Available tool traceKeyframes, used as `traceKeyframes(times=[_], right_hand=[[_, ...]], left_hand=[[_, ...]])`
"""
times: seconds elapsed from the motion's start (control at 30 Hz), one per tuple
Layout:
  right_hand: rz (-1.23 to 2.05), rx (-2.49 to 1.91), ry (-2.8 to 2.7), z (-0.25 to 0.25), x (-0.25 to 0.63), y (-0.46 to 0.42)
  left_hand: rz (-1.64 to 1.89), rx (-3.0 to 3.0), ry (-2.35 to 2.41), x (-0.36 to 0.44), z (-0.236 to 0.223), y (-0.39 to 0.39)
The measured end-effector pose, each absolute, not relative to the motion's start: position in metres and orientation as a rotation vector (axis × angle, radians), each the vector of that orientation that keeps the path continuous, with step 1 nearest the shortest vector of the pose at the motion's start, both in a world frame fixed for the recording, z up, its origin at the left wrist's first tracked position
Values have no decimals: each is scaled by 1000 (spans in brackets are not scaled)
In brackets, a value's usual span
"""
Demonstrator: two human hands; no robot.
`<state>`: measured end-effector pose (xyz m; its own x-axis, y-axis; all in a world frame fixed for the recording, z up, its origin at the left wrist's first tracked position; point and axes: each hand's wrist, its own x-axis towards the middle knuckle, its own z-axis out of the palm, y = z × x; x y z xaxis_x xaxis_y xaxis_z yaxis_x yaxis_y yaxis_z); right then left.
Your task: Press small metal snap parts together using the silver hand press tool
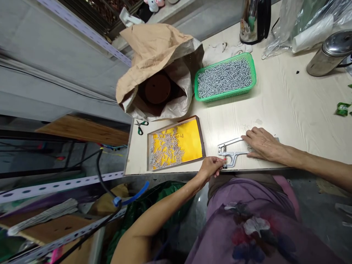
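Observation:
Hand pliers with a spring-loaded jaw, like snap-fastener pliers [232,158], lie near the front edge of the table. My right hand [262,145] is closed over the ends of their two handles, which stand apart. At the jaw, my left hand [211,167] pinches with thumb and forefinger beside a small red spot; what it holds is too small to make out. Left of the pliers, a shallow tray [204,141] lined with yellow paper contains many small metal spring-like pieces [167,146]. More such pieces fill a green plastic basket [225,96] behind.
A large open paper sack [154,44] with a round brown object inside stands at the back left. Small scissors [140,126] lie by the tray. A kettle [253,22], a metal mug [327,55] and plastic bags [299,29] are at the back right.

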<state>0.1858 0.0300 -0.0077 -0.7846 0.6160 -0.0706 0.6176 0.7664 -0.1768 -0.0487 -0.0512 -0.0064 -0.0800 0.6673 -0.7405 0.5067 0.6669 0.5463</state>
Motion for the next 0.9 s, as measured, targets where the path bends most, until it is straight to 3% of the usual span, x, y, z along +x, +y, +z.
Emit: traceKeyframes(times=[0.13, 0.3, 0.6, 0.9], right_hand=[[-304, 1049, 2955, -6, 185, 20], [-326, 1127, 2963, -9, 184, 16], [-355, 1216, 2947, -8, 200, 12], [-447, 1187, 2999, -20, 196, 7]], left_hand=[[361, 1718, 1769, -45, -7, -60], [340, 2362, 1410, -18, -19, -38], [56, 2466, 1224, -2, -21, -1], [24, 2421, 1302, 7, -25, -9]])
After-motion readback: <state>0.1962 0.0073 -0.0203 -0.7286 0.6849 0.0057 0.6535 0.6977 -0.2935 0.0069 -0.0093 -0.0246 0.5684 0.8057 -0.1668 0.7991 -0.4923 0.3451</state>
